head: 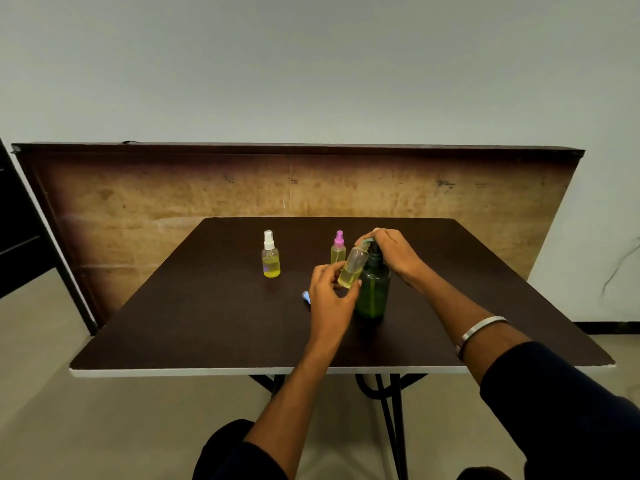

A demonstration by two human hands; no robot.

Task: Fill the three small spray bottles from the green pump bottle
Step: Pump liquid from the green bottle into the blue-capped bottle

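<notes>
I see my person's right forearm ringed by a plain silver bangle [479, 332] toward four o'clock, a dark navy sleeve [568, 403] pushed up behind it, and dark trousers [221, 452] at six o'clock.

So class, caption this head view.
Left hand tilts open bottle under green pump bottle; right hand on pump.

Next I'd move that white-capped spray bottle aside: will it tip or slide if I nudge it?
The white-capped spray bottle looks tall and narrow, so a push near its cap would likely tip it. Roughly half full of yellow liquid, it is probably light. The dark table seems smooth, so a low push might slide it.
</notes>
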